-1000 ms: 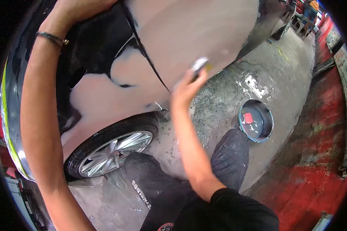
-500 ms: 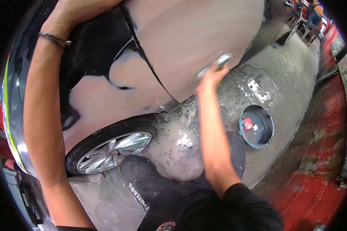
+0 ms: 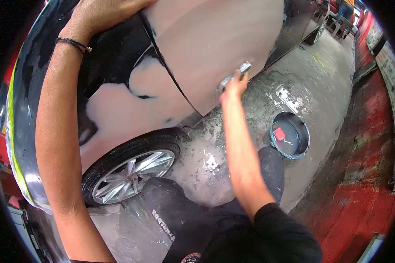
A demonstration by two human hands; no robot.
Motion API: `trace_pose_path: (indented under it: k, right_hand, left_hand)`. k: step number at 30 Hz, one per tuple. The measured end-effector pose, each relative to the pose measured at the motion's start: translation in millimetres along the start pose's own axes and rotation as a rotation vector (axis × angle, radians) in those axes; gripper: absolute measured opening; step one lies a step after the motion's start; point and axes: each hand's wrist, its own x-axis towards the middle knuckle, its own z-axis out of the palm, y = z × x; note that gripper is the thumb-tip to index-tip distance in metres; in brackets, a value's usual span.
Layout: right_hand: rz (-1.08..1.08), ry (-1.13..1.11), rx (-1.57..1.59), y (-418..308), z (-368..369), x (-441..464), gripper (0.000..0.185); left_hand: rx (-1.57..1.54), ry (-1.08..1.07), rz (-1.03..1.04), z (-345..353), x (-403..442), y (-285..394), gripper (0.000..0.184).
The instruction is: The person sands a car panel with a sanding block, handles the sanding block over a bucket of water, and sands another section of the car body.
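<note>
My right hand point(image 3: 235, 86) grips a flat grey sanding block point(image 3: 245, 67) against the lower part of the car door point(image 3: 210, 52), which is coated in dull pinkish-beige primer. At the top left, my left hand point(image 3: 112, 12) lies on the car's black and primed body, its fingers stretched out and partly cut off by the top edge of the view. A black band circles that wrist. Below the primed rear fender point(image 3: 114, 109) is a wheel point(image 3: 131, 176) with silver spokes.
On the wet concrete floor point(image 3: 210, 184) to the right stands a dark basin point(image 3: 306, 144) with water and a red piece in it. A red, worn wall point(image 3: 360, 197) runs along the right. Chairs point(image 3: 338, 26) and a person point(image 3: 346, 8) are in the background.
The sanding block has moved slightly down and left along the door in my right hand. My left hand stays on the body while the view has shifted a little.
</note>
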Motion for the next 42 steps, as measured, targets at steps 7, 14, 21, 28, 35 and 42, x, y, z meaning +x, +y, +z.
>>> trace_pose_path:
  k: [7, 14, 21, 28, 35, 42]
  right_hand:
    - [-0.850, -0.134, -0.593, 29, 17, -141, 0.064]
    - [-0.389, -0.066, -0.199, -56, -5, 135, 0.038]
    - [-0.838, -0.026, -0.478, 47, 24, -145, 0.058]
    - [-0.669, -0.011, -0.422, 4, -6, 18, 0.042]
    - [-0.396, 0.048, -0.321, -5, -11, 101, 0.046]
    - [-0.756, -0.142, -0.490, 50, -8, -118, 0.062]
  left_hand:
    - [0.089, -0.055, -0.020, -5, 4, 15, 0.070]
    - [0.276, 0.110, 0.115, 37, 14, -25, 0.072]
    - [0.111, -0.065, -0.015, -6, 9, 16, 0.072]
    - [0.159, -0.069, -0.035, 5, 19, 18, 0.074]
    - [0.164, -0.014, 0.114, 15, 11, -11, 0.070]
    - [0.141, 0.002, 0.230, 26, 13, -36, 0.066]
